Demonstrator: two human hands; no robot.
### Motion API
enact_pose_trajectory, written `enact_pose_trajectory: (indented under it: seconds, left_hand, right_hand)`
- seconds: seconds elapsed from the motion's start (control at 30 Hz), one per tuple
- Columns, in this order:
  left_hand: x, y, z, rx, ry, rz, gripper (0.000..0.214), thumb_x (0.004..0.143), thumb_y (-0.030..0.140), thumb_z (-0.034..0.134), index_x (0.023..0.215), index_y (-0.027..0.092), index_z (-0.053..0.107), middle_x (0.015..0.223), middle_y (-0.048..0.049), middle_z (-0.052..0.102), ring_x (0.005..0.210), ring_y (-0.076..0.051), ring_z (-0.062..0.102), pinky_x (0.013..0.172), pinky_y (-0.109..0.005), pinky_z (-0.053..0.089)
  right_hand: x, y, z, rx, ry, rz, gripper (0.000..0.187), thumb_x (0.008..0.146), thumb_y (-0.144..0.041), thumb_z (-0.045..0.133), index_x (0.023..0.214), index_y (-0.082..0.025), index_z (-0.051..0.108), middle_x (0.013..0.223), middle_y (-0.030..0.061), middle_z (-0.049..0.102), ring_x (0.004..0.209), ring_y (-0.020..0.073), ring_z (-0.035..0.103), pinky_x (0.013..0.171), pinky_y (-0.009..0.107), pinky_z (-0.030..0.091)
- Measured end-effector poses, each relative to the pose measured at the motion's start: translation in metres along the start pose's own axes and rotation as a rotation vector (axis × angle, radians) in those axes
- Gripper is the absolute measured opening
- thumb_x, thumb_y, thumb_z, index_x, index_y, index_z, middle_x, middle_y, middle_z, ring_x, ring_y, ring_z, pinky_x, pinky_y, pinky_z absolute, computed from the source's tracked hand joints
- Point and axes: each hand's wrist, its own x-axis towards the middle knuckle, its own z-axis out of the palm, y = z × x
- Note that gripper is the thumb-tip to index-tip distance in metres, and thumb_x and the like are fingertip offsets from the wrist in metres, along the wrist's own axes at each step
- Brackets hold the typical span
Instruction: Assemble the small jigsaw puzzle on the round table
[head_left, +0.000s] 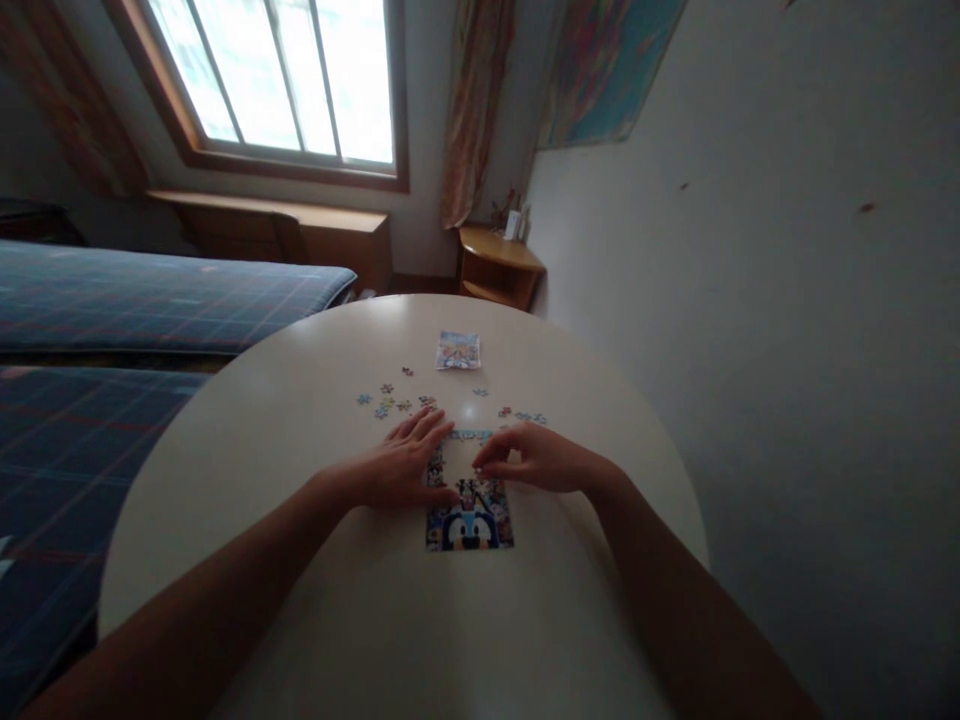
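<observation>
A partly assembled jigsaw puzzle (471,520) lies on the round white table (375,600), its lower half filled with a colourful picture. My left hand (401,465) lies flat on the puzzle's left edge, fingers stretched out. My right hand (532,457) hovers at the puzzle's right side, its fingertips pinched together over the unfilled middle; whatever they hold is too small to make out. Several loose puzzle pieces (390,400) are scattered beyond my left hand, and a few more pieces (523,414) beyond my right.
A small picture card (457,350) lies further back on the table. A bed with a plaid blue cover (150,300) stands to the left, a wooden corner shelf (499,265) behind, the wall close on the right.
</observation>
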Motion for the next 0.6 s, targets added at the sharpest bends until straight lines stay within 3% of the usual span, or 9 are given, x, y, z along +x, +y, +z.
enact_pose_trajectory:
  seconds: [0.4,0.6]
  left_hand:
    - [-0.0001,0.0037,-0.0044,0.002,-0.035,-0.023,0.102,0.078,0.075,0.056,0.152,0.013,0.023,0.162,-0.0189,0.012,0.149,-0.034,0.003,0.12,-0.049,0.014]
    - [-0.0002,0.0018,-0.002,0.012,-0.029,-0.018,0.104,0.078,0.077,0.053,0.153,0.012,0.022,0.162,-0.0187,0.012,0.15,-0.033,0.002,0.12,-0.048,0.014]
  right_hand:
    - [0.0014,0.0037,-0.0019,-0.095,0.024,0.029,0.016,0.082,-0.03,0.069,0.091,-0.02,0.077,0.08,0.0019,0.075,0.069,0.0134,0.063,0.064,0.024,0.046]
    - [0.004,0.0056,0.004,-0.071,0.061,-0.042,0.016,0.086,-0.023,0.063,0.095,-0.021,0.076,0.086,0.0018,0.075,0.075,0.0132,0.064,0.071,0.024,0.048]
